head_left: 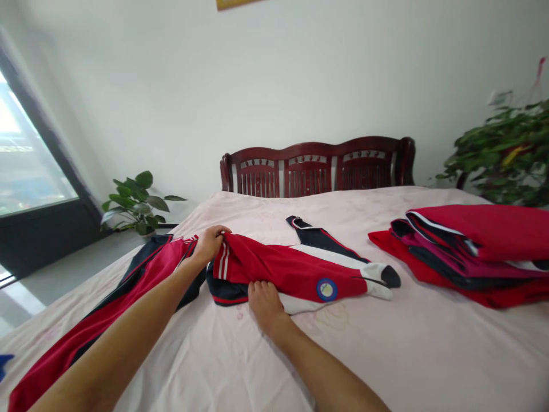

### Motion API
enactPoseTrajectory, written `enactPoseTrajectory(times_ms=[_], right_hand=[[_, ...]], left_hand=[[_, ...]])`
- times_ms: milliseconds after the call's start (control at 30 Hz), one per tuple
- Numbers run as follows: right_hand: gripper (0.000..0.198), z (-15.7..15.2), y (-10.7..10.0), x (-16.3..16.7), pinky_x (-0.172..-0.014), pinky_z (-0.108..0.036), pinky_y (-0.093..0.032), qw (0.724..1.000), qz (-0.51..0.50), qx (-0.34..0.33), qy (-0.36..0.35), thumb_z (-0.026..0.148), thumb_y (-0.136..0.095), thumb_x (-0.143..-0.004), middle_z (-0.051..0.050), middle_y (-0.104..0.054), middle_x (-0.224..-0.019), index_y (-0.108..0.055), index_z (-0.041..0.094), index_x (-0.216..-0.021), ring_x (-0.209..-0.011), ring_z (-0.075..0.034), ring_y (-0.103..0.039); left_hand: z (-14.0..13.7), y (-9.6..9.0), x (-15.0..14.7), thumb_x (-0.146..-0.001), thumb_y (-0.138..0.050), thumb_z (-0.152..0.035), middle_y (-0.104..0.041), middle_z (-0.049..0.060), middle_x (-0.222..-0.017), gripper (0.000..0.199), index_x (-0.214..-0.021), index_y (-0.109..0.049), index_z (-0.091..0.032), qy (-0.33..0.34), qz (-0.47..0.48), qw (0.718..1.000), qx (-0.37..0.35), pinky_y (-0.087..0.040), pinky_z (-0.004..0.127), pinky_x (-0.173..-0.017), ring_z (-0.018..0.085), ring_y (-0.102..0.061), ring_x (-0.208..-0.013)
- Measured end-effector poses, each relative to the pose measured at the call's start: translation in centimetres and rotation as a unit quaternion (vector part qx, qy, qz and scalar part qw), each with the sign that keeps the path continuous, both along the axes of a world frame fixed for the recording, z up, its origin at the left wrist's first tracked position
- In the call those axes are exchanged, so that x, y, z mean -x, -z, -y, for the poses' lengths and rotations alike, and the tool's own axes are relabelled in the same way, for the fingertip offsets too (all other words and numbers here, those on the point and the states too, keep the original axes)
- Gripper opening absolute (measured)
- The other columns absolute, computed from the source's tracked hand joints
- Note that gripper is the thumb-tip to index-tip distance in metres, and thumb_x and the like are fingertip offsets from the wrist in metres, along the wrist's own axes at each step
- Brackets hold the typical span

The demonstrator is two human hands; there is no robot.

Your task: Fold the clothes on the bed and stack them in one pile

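A red, white and navy track jacket (295, 269) lies on the bed, its collar to the right and a round blue badge (326, 289) on the red part. One navy sleeve (328, 240) stretches out behind it. My left hand (209, 243) pinches the jacket's striped red cloth at its left end. Curled around the near edge, the fingers of my right hand (266, 306) grip the same jacket. Left of it, partly behind my left forearm, is a red and navy garment (124, 292) spread lengthwise.
A stack of folded red, magenta and navy clothes (476, 257) sits on the right of the bed (386, 355). The dark wooden headboard (309, 169) stands at the back. Leafy plants flank the bed, one left (139, 200) and one right (510, 154). A blue item (5, 363) shows at far left.
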State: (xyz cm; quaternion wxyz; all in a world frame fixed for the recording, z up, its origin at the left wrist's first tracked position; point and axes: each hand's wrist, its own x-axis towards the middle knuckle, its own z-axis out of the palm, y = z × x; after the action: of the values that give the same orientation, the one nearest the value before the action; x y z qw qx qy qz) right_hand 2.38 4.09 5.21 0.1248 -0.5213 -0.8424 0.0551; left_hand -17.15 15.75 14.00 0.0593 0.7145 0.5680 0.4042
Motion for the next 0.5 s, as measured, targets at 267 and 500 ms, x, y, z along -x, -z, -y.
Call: enactPoseTrajectory(times_ms=[267, 500], right_hand=[[0.033, 5.1, -6.0, -7.4, -0.064, -0.022, -0.043, 0.948, -0.273, 0.127, -0.105, 0.009, -0.045, -0.070, 0.001, -0.071, -0.080, -0.071, 0.020, -0.086, -0.073, -0.013, -0.062], [0.031, 7.4, -8.8, -10.8, -0.052, -0.021, -0.041, 0.761, -0.541, 0.346, -0.096, 0.014, -0.046, -0.057, 0.003, -0.062, -0.063, -0.067, 0.018, -0.079, -0.053, -0.010, -0.053]], left_hand=[[4.5, -0.9, 1.7, -0.055, -0.043, -0.020, -0.072, 0.001, -0.077, 0.038, -0.082, -0.069, -0.016, 0.081, 0.065, 0.990, 0.099, -0.052, 0.028, -0.072, 0.019, -0.065, -0.074], [8.1, 4.9, 4.2, -0.056, -0.043, -0.015, -0.060, -0.002, -0.062, 0.029, -0.077, -0.063, -0.018, 0.089, -0.054, 0.951, 0.291, -0.043, 0.025, -0.054, 0.015, -0.056, -0.055]])
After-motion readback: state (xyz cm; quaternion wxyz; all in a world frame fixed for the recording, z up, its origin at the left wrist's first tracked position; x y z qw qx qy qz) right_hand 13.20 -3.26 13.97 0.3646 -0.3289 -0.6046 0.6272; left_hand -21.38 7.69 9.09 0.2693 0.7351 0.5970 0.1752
